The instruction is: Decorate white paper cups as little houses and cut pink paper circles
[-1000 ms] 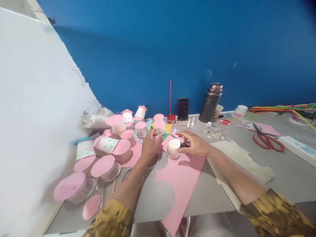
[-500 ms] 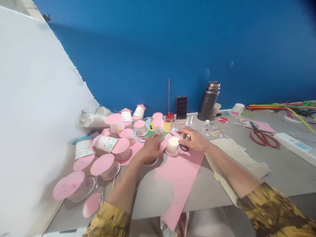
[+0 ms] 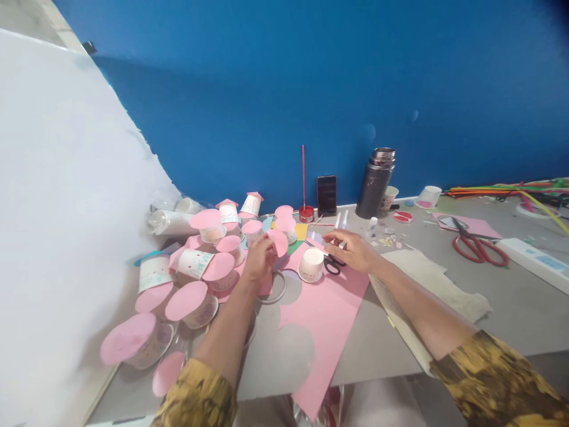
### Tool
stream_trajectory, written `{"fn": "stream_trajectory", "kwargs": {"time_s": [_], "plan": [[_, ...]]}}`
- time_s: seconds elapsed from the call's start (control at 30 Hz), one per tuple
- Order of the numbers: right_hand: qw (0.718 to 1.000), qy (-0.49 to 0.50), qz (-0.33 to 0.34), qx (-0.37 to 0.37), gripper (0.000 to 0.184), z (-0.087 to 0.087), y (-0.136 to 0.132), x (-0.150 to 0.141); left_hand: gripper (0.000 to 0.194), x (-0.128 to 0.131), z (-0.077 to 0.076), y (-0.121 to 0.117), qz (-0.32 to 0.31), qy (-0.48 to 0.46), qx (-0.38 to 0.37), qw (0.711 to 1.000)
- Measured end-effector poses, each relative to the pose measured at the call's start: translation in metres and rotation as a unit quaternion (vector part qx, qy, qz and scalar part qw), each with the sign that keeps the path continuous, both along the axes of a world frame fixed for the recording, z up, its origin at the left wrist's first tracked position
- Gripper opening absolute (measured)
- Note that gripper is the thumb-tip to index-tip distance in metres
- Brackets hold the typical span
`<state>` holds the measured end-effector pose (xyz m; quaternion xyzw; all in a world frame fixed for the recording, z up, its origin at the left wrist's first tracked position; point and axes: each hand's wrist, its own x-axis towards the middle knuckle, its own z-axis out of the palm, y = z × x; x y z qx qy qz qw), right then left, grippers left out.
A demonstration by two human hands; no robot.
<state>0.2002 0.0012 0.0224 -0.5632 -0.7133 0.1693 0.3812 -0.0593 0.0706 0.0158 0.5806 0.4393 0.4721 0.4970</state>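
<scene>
My left hand (image 3: 260, 258) is closed on a pink paper circle (image 3: 278, 242), which stands tilted by its fingertips. My right hand (image 3: 349, 248) is open, thumb and fingers apart, over black-handled scissors (image 3: 333, 265); whether it touches them I cannot tell. Between both hands an upside-down white paper cup (image 3: 312, 263) with small red marks near its rim rests on a pink sheet (image 3: 331, 317) with round cut-outs. A roll of tape or similar ring (image 3: 272, 300) lies below my left hand.
Several decorated cups with pink paper tops (image 3: 186, 303) crowd the left side. At the back stand a phone (image 3: 326, 196), a dark flask (image 3: 376, 184) and a red stick in a red base (image 3: 306, 213). Red-handled scissors (image 3: 480, 249), cloth (image 3: 427, 281) and a power strip (image 3: 536, 264) lie right.
My left hand has moved left and slightly up from beside the white cup, lifting the pink circle. My right hand has shifted slightly right, off the cup, which stays in place.
</scene>
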Motion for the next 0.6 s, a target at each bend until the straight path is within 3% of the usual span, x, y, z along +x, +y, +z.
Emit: {"fn": "stream_trajectory", "kwargs": {"time_s": [0.1,0.2,0.3,0.43,0.5,0.6], "plan": [[0.999,0.025,-0.022,0.013,0.032,-0.001,0.001,-0.002,0.042,-0.005,0.012,-0.002,-0.056,-0.142,-0.087,0.984],[0.998,0.032,-0.053,0.025,0.029,-0.003,0.004,0.0,0.036,-0.004,0.023,-0.008,-0.091,-0.284,-0.177,0.938],[0.987,0.042,-0.149,0.048,0.027,-0.002,0.012,0.022,0.019,0.003,0.025,-0.013,-0.041,-0.292,-0.207,0.933],[0.942,0.054,-0.324,0.066,0.033,-0.002,0.025,0.086,0.011,0.01,0.022,-0.013,0.031,-0.284,-0.207,0.936],[0.929,0.052,-0.365,0.039,0.026,-0.007,0.029,0.116,0.008,0.011,0.021,-0.011,0.037,-0.29,-0.201,0.935],[0.929,0.052,-0.364,-0.037,0.025,-0.024,0.035,0.139,0.007,0.011,0.019,-0.01,0.042,-0.288,-0.191,0.937]]}}
